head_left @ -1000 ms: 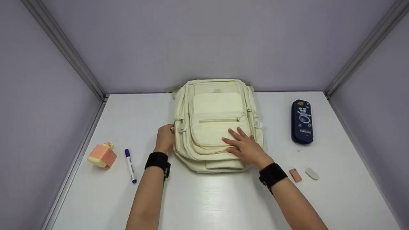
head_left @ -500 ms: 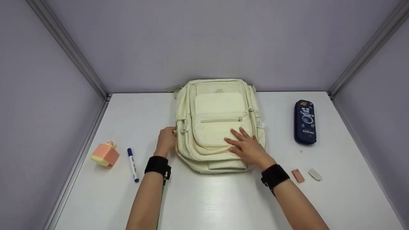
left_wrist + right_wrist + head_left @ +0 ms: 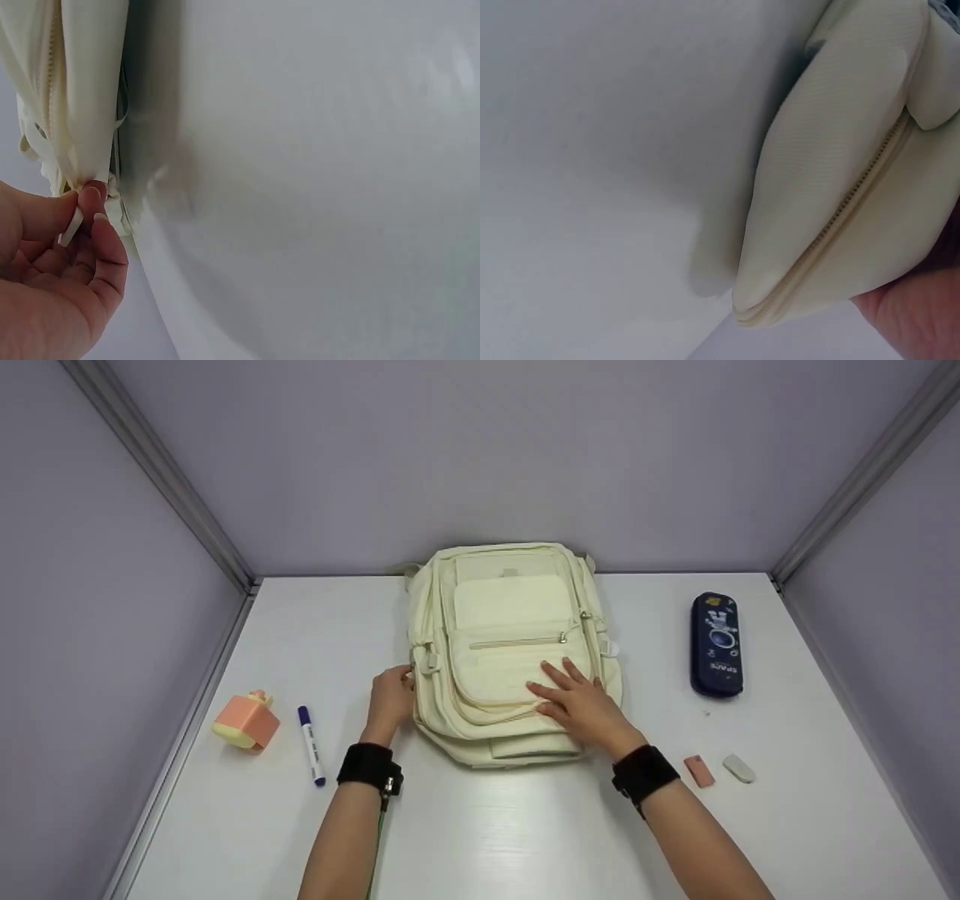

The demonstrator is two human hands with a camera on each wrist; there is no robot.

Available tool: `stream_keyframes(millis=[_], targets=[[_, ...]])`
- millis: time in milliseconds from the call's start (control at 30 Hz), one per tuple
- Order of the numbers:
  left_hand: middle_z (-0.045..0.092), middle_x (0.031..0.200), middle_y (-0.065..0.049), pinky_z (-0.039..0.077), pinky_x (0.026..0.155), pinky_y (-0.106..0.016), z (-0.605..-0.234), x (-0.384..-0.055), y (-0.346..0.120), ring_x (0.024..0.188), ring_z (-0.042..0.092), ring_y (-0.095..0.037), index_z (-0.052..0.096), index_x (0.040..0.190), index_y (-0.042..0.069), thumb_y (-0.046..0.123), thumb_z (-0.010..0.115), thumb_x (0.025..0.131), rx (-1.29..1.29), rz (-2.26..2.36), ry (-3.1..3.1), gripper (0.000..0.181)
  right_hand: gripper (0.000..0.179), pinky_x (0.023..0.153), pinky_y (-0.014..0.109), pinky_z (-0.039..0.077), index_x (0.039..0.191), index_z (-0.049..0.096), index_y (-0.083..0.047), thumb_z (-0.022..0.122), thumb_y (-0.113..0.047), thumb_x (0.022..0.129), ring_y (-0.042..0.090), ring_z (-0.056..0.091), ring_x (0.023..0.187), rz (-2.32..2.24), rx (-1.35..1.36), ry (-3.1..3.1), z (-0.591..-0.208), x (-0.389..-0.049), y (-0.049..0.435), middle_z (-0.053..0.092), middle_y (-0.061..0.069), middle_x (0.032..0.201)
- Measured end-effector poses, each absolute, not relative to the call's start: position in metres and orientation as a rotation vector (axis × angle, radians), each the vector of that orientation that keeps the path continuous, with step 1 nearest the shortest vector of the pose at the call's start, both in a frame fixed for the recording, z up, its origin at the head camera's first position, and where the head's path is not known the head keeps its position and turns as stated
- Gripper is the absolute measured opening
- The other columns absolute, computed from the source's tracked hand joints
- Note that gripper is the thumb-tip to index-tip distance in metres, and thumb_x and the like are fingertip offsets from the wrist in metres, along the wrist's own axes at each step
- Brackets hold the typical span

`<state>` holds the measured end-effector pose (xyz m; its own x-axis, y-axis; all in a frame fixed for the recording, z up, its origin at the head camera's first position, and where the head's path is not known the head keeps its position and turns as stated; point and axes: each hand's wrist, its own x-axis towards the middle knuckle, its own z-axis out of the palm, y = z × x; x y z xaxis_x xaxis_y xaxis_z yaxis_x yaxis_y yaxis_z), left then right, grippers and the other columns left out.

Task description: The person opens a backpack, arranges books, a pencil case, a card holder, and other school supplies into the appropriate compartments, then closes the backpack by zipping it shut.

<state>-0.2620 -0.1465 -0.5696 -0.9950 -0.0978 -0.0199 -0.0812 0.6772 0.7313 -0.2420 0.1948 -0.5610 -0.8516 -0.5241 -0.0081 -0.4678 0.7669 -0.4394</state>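
One cream fabric backpack (image 3: 514, 604), side zip (image 3: 51, 75) likely moving
I see left hand (image 3: 391, 697) slid nearer, pinching a pale tab (image 3: 71, 227) — right hand's (image 3: 585, 711) fingers spread.

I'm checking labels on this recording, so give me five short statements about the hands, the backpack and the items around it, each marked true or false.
1. The left hand pinches a pale tab at the backpack's side. True.
2. The dark blue case lies left of the backpack. False: it lies to the right.
3. The right hand rests on the backpack's front. True.
4. The marker lies on the backpack. False: it lies on the table.
5. The pink block touches the backpack. False: they are apart.
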Motion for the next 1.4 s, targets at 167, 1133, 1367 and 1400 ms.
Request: stream_keyframes(millis=[167,1133,1367,1400], targets=[[0.067,0.099,-0.017,0.049,0.077,-0.042,-0.57,-0.247,-0.145,0.085,0.059,-0.027,0.061,0.129,-0.005,-0.002,0.053,0.096,0.133,-1.224,-2.909,0.034,0.049,0.104,0.073,0.016,0.147,0.045,-0.033,0.047,-0.048,0.101,0.03,0.008,0.148,-0.631,-0.797,2.86,-0.562,-0.241,0.193,0.021,0.0,0.161],[0.067,0.112,-0.022,0.051,0.085,-0.044,-0.563,-0.233,-0.144,0.101,0.063,-0.032,0.068,0.114,-0.008,-0.003,0.051,0.092,-0.076,-1.075,-3.145,0.028,0.049,0.102,0.075,0.014,0.148,0.044,-0.034,0.046,-0.049,0.101,0.031,0.006,0.148,-0.653,-0.694,2.881,-0.562,-0.243,0.185,0.019,-0.001,0.161],[0.068,0.108,-0.021,0.052,0.081,-0.044,-0.567,-0.243,-0.147,0.097,0.064,-0.032,0.069,0.111,-0.008,0.001,0.055,0.093,-0.016,-1.066,-3.112,0.024,0.049,0.102,0.076,0.015,0.148,0.044,-0.032,0.044,-0.048,0.102,0.032,0.005,0.148,-0.655,-0.674,2.877,-0.56,-0.244,0.179,0.019,-0.001,0.161],[0.068,0.109,-0.021,0.052,0.082,-0.044,-0.567,-0.243,-0.148,0.099,0.064,-0.032,0.069,0.112,-0.008,0.001,0.055,0.094,-0.006,-1.072,-3.114,0.025,0.049,0.102,0.076,0.015,0.148,0.044,-0.032,0.044,-0.048,0.102,0.032,0.006,0.148,-0.652,-0.675,2.879,-0.56,-0.244,0.178,0.019,-0.001,0.161]])
